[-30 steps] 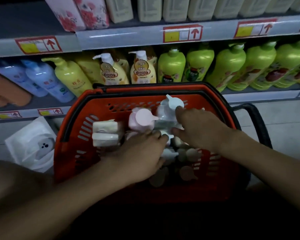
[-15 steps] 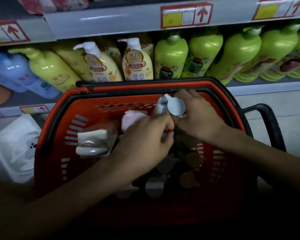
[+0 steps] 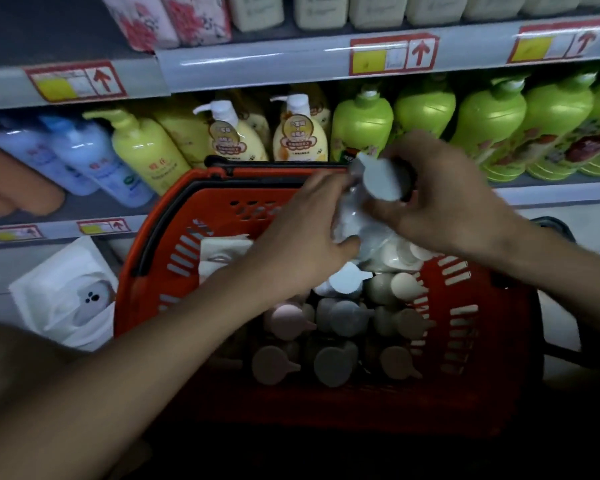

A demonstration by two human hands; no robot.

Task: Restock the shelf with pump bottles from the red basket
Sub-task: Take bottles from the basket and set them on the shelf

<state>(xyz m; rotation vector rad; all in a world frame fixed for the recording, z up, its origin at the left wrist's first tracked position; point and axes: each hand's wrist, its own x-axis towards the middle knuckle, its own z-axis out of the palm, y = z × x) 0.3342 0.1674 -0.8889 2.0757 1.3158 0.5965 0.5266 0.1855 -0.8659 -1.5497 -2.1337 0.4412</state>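
Blurring the detail, dim light over shelf stocked with green and yellow bottles, red basket below holding pump bottles, raised white pump bottle gripped by left hand and right hand.

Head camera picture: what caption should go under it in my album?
Both hands lift a white pump bottle from the red basket.

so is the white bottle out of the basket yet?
Mostly out: both hands hold the white bottle above the red basket rim; its bottom end is hidden.
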